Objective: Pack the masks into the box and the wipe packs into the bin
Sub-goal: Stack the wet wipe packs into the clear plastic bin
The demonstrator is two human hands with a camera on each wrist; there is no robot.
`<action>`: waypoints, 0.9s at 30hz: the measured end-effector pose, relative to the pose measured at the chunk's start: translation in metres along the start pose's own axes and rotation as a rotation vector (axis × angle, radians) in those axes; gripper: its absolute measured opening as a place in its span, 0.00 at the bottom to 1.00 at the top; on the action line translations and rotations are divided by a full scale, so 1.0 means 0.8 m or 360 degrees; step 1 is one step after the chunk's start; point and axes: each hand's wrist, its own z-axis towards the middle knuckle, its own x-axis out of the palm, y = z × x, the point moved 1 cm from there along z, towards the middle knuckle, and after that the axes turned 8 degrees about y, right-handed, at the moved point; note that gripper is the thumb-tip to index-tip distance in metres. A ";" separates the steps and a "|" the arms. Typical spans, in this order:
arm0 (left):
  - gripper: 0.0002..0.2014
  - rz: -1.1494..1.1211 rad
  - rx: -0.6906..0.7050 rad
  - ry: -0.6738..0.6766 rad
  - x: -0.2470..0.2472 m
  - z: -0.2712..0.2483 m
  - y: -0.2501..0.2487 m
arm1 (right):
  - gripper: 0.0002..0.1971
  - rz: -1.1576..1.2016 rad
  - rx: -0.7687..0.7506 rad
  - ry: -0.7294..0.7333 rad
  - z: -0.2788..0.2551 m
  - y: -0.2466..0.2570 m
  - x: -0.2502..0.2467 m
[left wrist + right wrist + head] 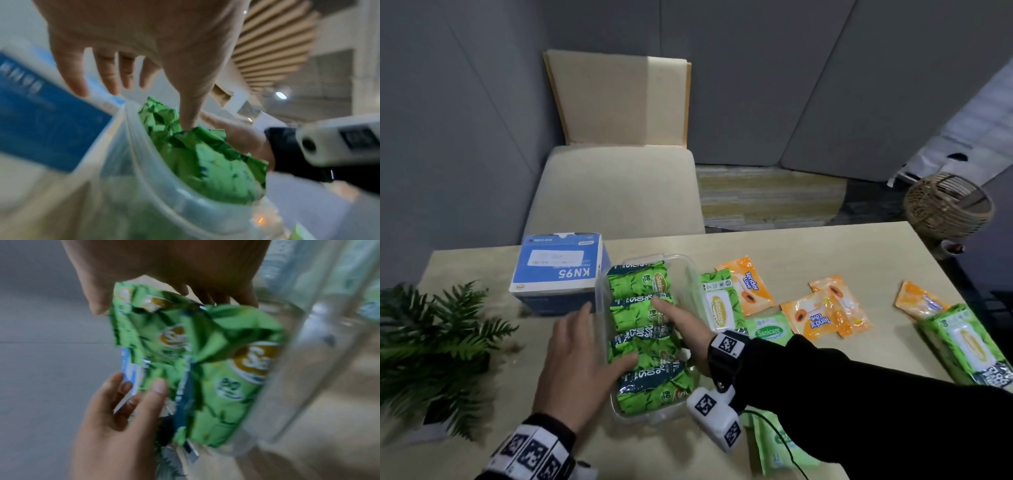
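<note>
A clear plastic bin (690, 274) stands mid-table with several green Sanicare wipe packs (637, 284) upright in a row inside it. Just to its left stands the blue KN95 mask box (558, 270). My left hand (589, 342) hovers open over the bin's left wall, its thumb touching the packs (205, 154). My right hand (674, 318) reaches into the bin from the right, and its straight fingers press on the tops of the packs (205, 361). The wrist views are blurred. No loose masks show.
Loose packs lie right of the bin: a green Sanicare pack (719, 305), orange Tender Love packs (753, 284), and a large green pack (965, 342) at the right edge. A fern (438, 342) stands at the left. Behind the table are a chair (619, 178) and a wicker basket (948, 205).
</note>
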 end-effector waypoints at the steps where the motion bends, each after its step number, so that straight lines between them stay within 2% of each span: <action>1: 0.45 0.0121 0.0117 -0.0052 -0.005 -0.002 0.000 | 0.55 -0.0051 0.0016 0.0025 -0.003 0.008 0.001; 3: 0.24 0.0166 0.0344 -0.0041 -0.010 0.002 0.001 | 0.67 -0.0223 0.0078 0.0099 -0.005 0.016 0.004; 4: 0.18 0.0139 0.0405 -0.0033 -0.011 0.007 0.003 | 0.70 -0.0344 0.0099 0.0125 -0.007 0.019 0.004; 5: 0.14 0.0098 0.0438 -0.0033 -0.012 0.013 0.006 | 0.69 -0.0468 0.0098 0.0127 -0.010 0.021 0.001; 7: 0.13 -0.0058 0.0489 -0.0040 -0.011 0.020 0.012 | 0.61 -0.0618 0.0086 0.0163 -0.015 0.019 -0.012; 10: 0.10 -0.0253 0.0529 -0.0023 -0.010 0.019 0.019 | 0.51 -0.0604 0.0073 0.0224 -0.020 0.017 -0.027; 12: 0.03 -0.0305 0.0563 0.0001 -0.012 0.017 0.023 | 0.51 -0.0610 0.0075 0.0250 -0.020 0.022 -0.029; 14: 0.08 -0.0381 0.0600 0.0007 -0.019 0.013 0.021 | 0.59 -0.0586 0.0085 0.0252 -0.019 0.034 -0.033; 16: 0.06 -0.0540 0.0518 -0.0050 -0.027 0.019 0.020 | 0.63 -0.0453 0.0060 0.0185 -0.013 0.055 -0.038; 19: 0.16 -0.0790 0.0232 -0.0203 -0.034 0.055 0.020 | 0.49 -0.0053 0.0048 0.0027 0.001 0.086 -0.041; 21: 0.22 -0.1009 -0.0082 -0.0072 -0.033 0.081 0.020 | 0.48 0.0091 0.0136 0.0038 0.009 0.094 -0.032; 23: 0.22 -0.1332 -0.0322 0.0187 -0.026 0.091 0.014 | 0.53 0.0157 0.0203 0.0076 0.016 0.093 -0.015; 25: 0.15 -0.1355 -0.0311 0.0208 -0.024 0.094 0.001 | 0.58 0.0195 0.0202 0.0132 0.026 0.085 -0.001; 27: 0.14 -0.1251 -0.0235 0.0114 -0.019 0.094 -0.005 | 0.52 0.0209 0.0130 0.0139 0.025 0.084 0.012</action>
